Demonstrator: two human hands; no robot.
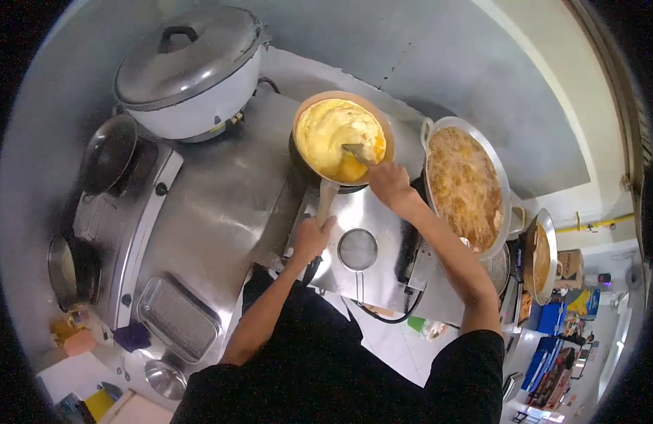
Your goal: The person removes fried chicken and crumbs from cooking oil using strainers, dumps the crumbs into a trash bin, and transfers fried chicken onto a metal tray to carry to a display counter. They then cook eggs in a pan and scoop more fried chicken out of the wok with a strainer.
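Observation:
My left hand [312, 237] is wrapped round the pale handle [327, 199] of a round pan [388, 134] on the stove. Yellow egg [333, 131] covers the inside of the pan, with a more orange, liquid-looking patch at its right side. My right hand [390, 185] grips a utensil [356, 151] whose dark end rests in the egg near the pan's lower right. Below the pan, a small round strainer [357, 249] lies on the steel stove top.
A large wok of bubbling oil [464, 187] stands close to my right forearm, with another wok [543, 258] beyond. At the left are a big lidded cooker [192, 71], two dark pans on a burner unit, a wire-mesh tray [178, 318] and a metal bowl [165, 379].

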